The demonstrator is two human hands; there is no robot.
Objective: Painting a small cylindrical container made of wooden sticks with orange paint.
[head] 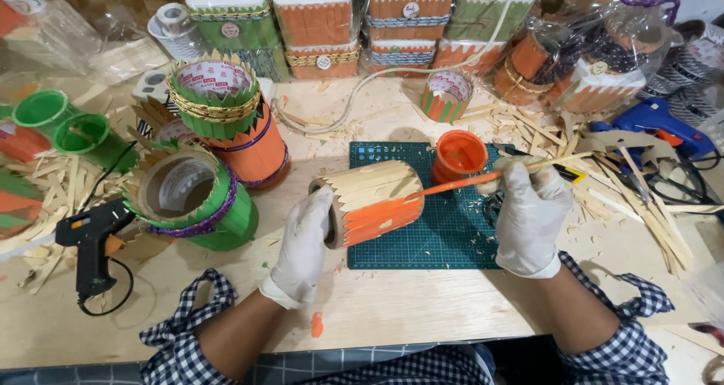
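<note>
So from the head cam, dead center of the frame, the gloved left hand [305, 243] is wrapped around the open end of a stick-covered cylinder holder [371, 202] lying on its side over the green cutting mat [452, 238], with its lower part already orange. The gloved right hand [530, 217], center right, pinches a paintbrush [483, 178] whose tip touches the holder, just below the orange paint jar [460, 156]. Over at lower left sits a black glue gun [89, 242] beside a finished green holder [196, 198].
</note>
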